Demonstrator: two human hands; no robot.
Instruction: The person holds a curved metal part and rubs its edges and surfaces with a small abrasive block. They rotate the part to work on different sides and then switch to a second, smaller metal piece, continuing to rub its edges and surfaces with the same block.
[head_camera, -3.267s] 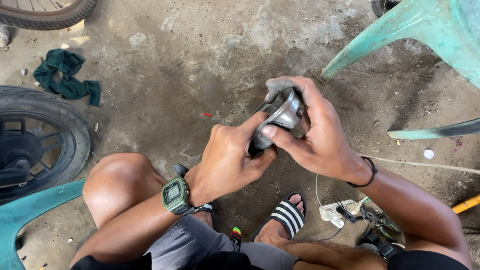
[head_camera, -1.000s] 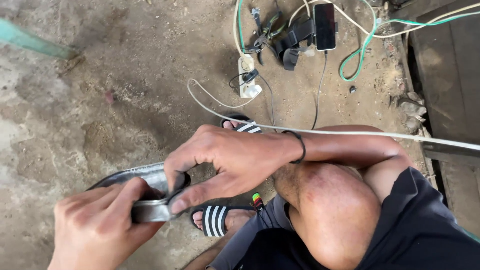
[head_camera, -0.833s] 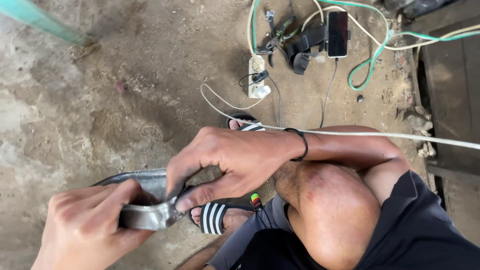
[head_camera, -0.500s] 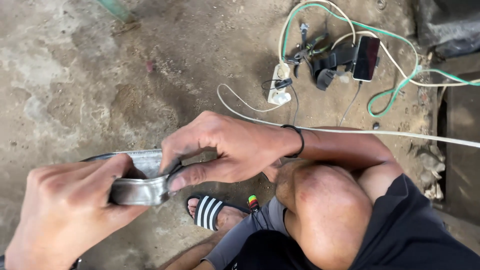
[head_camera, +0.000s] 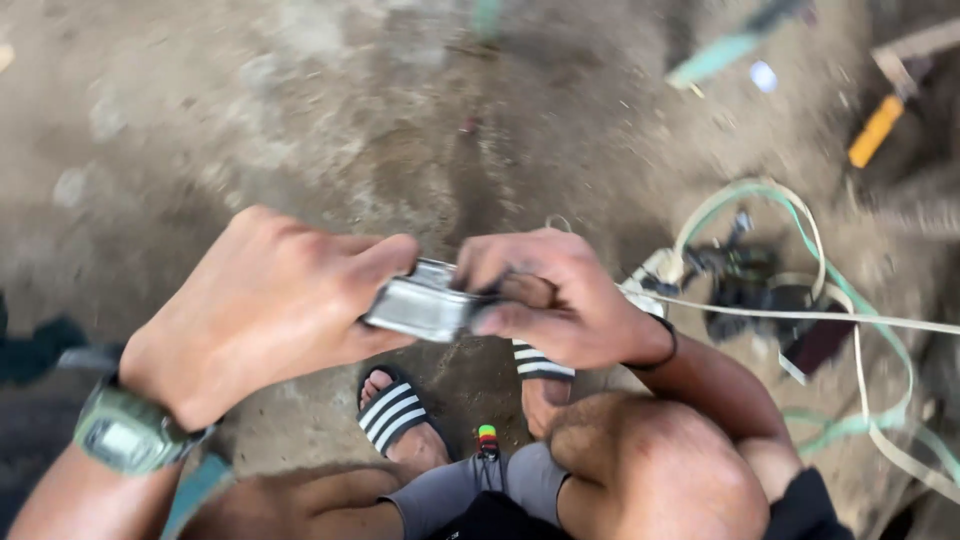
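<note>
Both of my hands hold one grey metal part (head_camera: 420, 305) in front of my knees. My left hand (head_camera: 270, 310), with a green watch on its wrist, grips the part's left end with thumb and fingers. My right hand (head_camera: 555, 300), a black band at its wrist, clasps the right end, its fingers wrapped over the metal. Most of the part is hidden under my fingers. Below it are my feet in black-and-white striped sandals (head_camera: 395, 410).
Bare dirty concrete floor lies all around. To the right lie a white power strip (head_camera: 650, 280), tangled green and white cables (head_camera: 860, 330) and dark plugs (head_camera: 745, 275). An orange-handled tool (head_camera: 875, 130) and a teal chair leg (head_camera: 725, 50) are at the far right top.
The view has swung back to the left, so the cables now sit at the right. My hands have drawn closer together on the metal part, which shows less of its length.
</note>
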